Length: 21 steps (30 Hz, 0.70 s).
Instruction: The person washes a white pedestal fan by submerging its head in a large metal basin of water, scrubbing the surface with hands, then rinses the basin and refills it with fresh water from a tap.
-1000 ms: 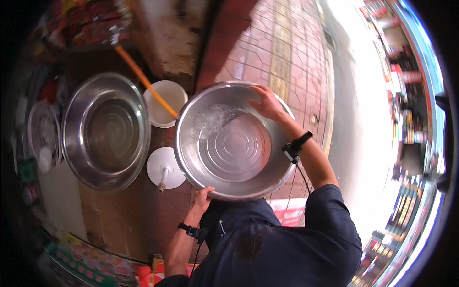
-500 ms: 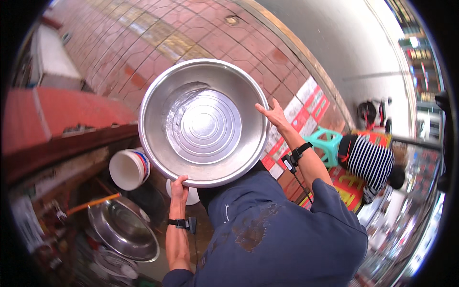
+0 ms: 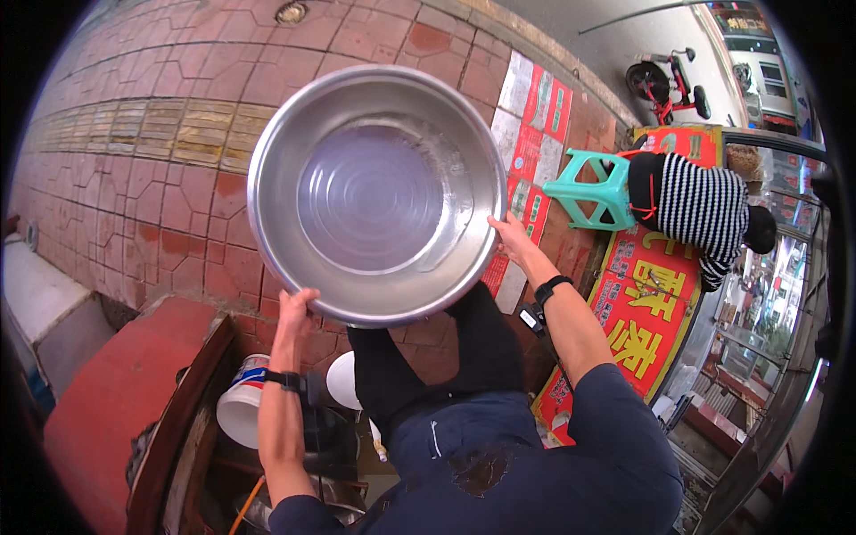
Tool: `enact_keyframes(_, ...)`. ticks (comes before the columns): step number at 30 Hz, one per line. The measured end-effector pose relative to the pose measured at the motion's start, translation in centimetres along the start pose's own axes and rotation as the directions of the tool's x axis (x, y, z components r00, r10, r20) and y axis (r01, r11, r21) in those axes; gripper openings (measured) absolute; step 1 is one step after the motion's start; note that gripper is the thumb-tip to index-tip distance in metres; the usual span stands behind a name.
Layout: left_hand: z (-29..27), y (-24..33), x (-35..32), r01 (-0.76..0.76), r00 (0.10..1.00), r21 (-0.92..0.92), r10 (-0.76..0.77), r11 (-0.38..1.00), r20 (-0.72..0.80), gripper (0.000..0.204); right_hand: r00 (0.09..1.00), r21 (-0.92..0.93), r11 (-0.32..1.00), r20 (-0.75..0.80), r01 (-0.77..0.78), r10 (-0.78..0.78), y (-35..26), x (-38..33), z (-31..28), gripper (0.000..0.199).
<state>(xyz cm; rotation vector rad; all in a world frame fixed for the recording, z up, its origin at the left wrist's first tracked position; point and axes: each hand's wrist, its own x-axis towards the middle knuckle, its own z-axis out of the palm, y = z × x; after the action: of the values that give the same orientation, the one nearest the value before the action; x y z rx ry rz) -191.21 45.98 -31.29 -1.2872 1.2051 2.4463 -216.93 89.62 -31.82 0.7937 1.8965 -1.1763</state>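
Both hands are on the basin [image 3: 379, 192], one at each side of its rim, and that is how a bowl this wide gets carried: held out in front of the body, level, mouth up, above the red paving [image 3: 134, 205]. The left hand [image 3: 296, 312] grips the near-left rim, fingers curled together and clamped over the lip. The right hand [image 3: 510, 236] takes the right rim, fingers closed on the edge, thumb side toward the bowl. The opposed grips look meant to stop it tipping.

The basin itself is round, shiny steel, with a broad rolled rim and a flat bottom marked by faint concentric rings. A shallow film of water seems to lie in the bottom; the sheen there is smoother than on the walls, though I can't be sure.

Below the left wrist sits a white bucket [image 3: 239, 406], and just beside the legs a white lid [image 3: 342, 379]. To the right, a teal stool [image 3: 596, 187] stands on the paving, touching a crouching person in a striped top [image 3: 700, 209], well apart from the basin.
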Motion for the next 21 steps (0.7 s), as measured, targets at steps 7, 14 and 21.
enact_keyframes(7,-1.3,-3.6,21.7,-0.105,0.993,0.312,0.083,0.944,0.081,0.041,0.999,0.250,0.968,-0.032,-0.032,0.042,10.1,22.0,6.7,0.054)
enact_keyframes(14,-2.7,-7.3,36.3,-0.186,0.972,0.513,0.235,0.838,-0.031,0.048,0.999,0.422,0.906,0.012,0.027,-0.036,12.6,37.8,13.3,0.031)
enact_keyframes(21,-4.8,-8.5,42.1,-0.310,0.933,0.489,0.359,0.816,-0.007,0.041,0.979,0.312,0.928,-0.068,0.205,-0.194,11.9,43.5,18.6,0.033)
